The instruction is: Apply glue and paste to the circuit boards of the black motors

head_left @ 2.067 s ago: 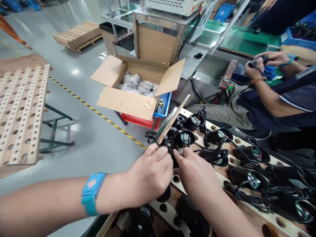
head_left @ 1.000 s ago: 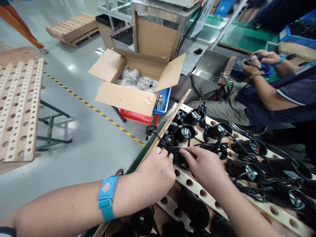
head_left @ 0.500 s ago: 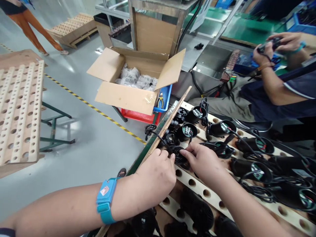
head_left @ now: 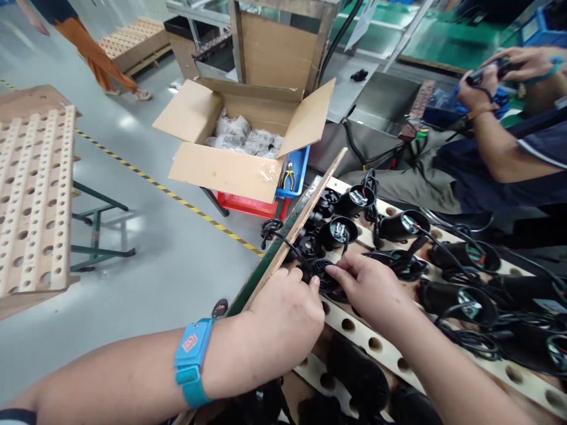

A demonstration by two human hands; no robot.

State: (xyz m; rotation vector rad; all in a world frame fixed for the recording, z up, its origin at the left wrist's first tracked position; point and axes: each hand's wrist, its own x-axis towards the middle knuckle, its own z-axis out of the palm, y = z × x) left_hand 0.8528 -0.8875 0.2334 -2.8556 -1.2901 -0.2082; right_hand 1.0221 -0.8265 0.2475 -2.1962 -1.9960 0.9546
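Between my hands is a round black grille-like cap [head_left: 323, 273] with curved slots, at the rack's left edge. My left hand [head_left: 287, 313], a blue strap on its wrist, is closed with thumb and fingers at the cap's near left side. With thumb and fingertips pinched, my right hand [head_left: 370, 286] grips the cap's right rim. A black cable [head_left: 287, 241] runs from the cap over the wooden edge board. Just behind stand black cylindrical housings, one a housing [head_left: 339, 232] with a green circuit board and wires inside. The cap's underside is hidden.
The wooden rack [head_left: 372, 342] with holes carries several black housings and cables. An open cardboard box [head_left: 225, 171] of bagged parts stands ahead, beside a blue tray [head_left: 301, 168] with pliers [head_left: 289, 177]. At right a seated co-worker [head_left: 496, 147] handles a black part. Another holed rack [head_left: 38, 195] is at left.
The view has shifted slightly. My hands keep the same hold on the cap. The walking person at the upper left has moved to the right.
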